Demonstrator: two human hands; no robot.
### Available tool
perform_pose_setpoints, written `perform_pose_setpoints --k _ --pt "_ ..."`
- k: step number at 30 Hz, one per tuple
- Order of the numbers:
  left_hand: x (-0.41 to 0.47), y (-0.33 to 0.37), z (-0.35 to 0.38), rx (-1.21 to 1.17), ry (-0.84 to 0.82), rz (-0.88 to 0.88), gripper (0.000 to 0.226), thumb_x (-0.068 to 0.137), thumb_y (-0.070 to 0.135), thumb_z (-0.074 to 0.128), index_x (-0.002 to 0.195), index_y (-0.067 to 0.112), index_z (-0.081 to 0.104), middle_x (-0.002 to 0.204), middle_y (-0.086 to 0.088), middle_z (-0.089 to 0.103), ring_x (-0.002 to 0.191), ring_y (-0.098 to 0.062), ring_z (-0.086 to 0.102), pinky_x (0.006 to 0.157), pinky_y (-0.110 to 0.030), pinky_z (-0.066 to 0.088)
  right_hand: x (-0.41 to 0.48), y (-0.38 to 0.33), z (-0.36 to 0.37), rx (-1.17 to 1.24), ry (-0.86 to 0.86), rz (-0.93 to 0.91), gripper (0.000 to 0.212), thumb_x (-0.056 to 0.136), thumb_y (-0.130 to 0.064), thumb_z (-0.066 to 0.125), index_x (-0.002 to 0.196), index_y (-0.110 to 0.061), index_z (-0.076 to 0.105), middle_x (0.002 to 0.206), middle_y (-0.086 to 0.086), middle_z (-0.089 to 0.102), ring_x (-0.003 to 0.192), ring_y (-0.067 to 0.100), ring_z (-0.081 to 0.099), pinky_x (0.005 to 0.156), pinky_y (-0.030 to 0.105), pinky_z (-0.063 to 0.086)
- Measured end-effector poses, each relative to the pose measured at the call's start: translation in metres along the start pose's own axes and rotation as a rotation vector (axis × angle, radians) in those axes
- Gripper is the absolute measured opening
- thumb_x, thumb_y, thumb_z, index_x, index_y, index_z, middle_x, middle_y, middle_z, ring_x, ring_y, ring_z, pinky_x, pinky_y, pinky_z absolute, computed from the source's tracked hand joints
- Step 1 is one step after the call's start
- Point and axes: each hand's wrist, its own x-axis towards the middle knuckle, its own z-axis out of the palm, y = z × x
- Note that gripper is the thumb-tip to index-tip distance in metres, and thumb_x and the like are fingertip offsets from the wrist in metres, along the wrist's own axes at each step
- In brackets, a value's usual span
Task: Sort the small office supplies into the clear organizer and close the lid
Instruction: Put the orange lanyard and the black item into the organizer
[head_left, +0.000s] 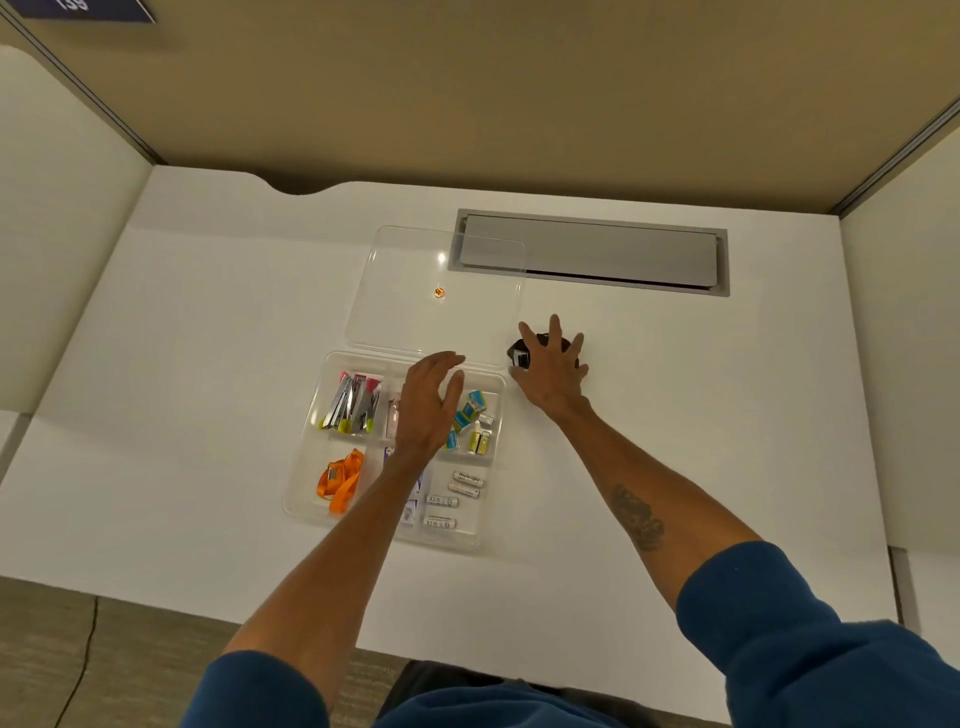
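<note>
Currently: black clips (521, 356) on the bench (208, 364), just right of the organizer's (306, 499) far right corner, partly under the right hand (551, 370), fingers spread wide, not yet closed. Left hand (431, 402) hovers open and empty over the middle compartments. Lid (415, 249) lies flat behind. Stored: 4 batteries (453, 500), orange strap (340, 480), staple removers (352, 402). Nothing blocks the short leftward transfer.

Office cubicle: white desk (208, 364), beige partition panels (467, 93), cable hatch (613, 252)

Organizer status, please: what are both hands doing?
Left hand open above organizer. Right hand spread over black item beside it. Lid open.
</note>
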Motion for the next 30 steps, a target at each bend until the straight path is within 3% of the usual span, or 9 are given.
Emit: perform_pose_setpoints --k 4,9,11,16,20,23,25,28,30 --pt "0.01 0.006 0.009 -0.052 -0.064 0.038 0.029 0.102 0.021 0.048 0.127 0.015 0.061 0.133 -0.002 0.059 0.128 -0.016 0.049 0.111 -0.031 0.036 -0.003 0.008 0.008 -0.177 -0.006 -0.057 0.057 0.098 -0.038 0.052 0.149 -0.03 0.028 0.162 0.01 0.006 0.143 0.049 0.013 0.109 0.062 0.034" --pt "0.014 0.007 0.013 -0.137 -0.034 0.01 0.028 0.102 0.02 0.048 0.126 0.015 0.062 0.131 -0.002 0.06 0.126 -0.016 0.051 0.112 -0.034 0.04 -0.014 0.027 0.016 -0.225 0.145 -0.184 0.037 0.1 -0.013 0.045 0.137 -0.02 0.05 0.141 0.008 0.043 0.121 0.031 0.043 0.092 0.039 0.048" --pt "0.012 0.009 0.014 -0.192 -0.012 -0.012 0.027 0.102 0.018 0.049 0.125 0.014 0.062 0.129 -0.001 0.061 0.124 -0.015 0.053 0.111 -0.037 0.043 -0.019 0.033 0.016 -0.019 0.154 -0.156 0.034 0.097 -0.001 0.048 0.128 -0.011 0.059 0.132 0.009 0.051 0.114 0.03 0.048 0.088 0.037 0.05" --pt "0.005 0.024 0.018 -0.412 0.0 -0.164 0.028 0.101 0.019 0.051 0.127 0.016 0.061 0.13 0.0 0.062 0.121 -0.013 0.057 0.108 -0.038 0.048 -0.034 0.026 0.002 0.945 0.225 0.295 0.035 0.084 0.006 0.047 0.1 -0.011 0.073 0.105 0.005 0.069 0.089 0.021 0.062 0.076 0.029 0.051" --pt "-0.003 0.043 0.015 -0.689 -0.074 -0.35 0.035 0.101 0.028 0.05 0.136 0.022 0.055 0.14 0.003 0.055 0.126 -0.012 0.053 0.112 -0.037 0.044 -0.053 -0.001 -0.011 1.338 0.134 0.292 0.033 0.082 -0.001 0.046 0.096 -0.014 0.072 0.102 0.009 0.069 0.085 0.021 0.061 0.07 0.025 0.05" --pt "-0.001 0.064 0.012 -1.129 -0.184 -0.653 0.048 0.101 0.046 0.044 0.14 0.019 0.05 0.141 -0.003 0.052 0.128 -0.026 0.052 0.109 -0.047 0.044 -0.071 -0.027 -0.01 1.355 0.129 0.1 0.023 0.085 -0.017 0.051 0.081 -0.024 0.072 0.108 0.006 0.066 0.088 0.012 0.063 0.077 0.026 0.05" --pt "-0.002 0.073 0.009 -1.402 -0.255 -0.761 0.059 0.096 0.058 0.044 0.13 0.012 0.056 0.125 -0.006 0.061 0.119 -0.025 0.059 0.104 -0.043 0.048 -0.083 -0.047 -0.001 1.271 0.191 -0.014 0.017 0.087 -0.027 0.056 0.076 -0.029 0.068 0.104 0.0 0.063 0.083 0.001 0.063 0.076 0.024 0.049" --pt "-0.01 0.078 0.0 -1.632 -0.36 -0.819 0.053 0.093 0.061 0.044 0.115 0.016 0.059 0.111 -0.003 0.059 0.12 -0.02 0.052 0.116 -0.041 0.034 -0.092 -0.066 0.016 1.028 0.329 -0.145 0.005 0.093 -0.024 0.056 0.095 -0.025 0.061 0.102 -0.003 0.059 0.091 0.009 0.06 0.085 0.034 0.053" --pt "-0.016 0.074 -0.007 -1.612 -0.394 -0.829 0.051 0.094 0.06 0.04 0.124 0.02 0.053 0.111 -0.002 0.058 0.12 -0.022 0.05 0.115 -0.046 0.033 -0.094 -0.068 0.026 0.94 0.336 -0.144 0.024 0.095 -0.026 0.054 0.117 -0.036 0.05 0.109 -0.005 0.059 0.102 0.014 0.057 0.095 0.037 0.048"
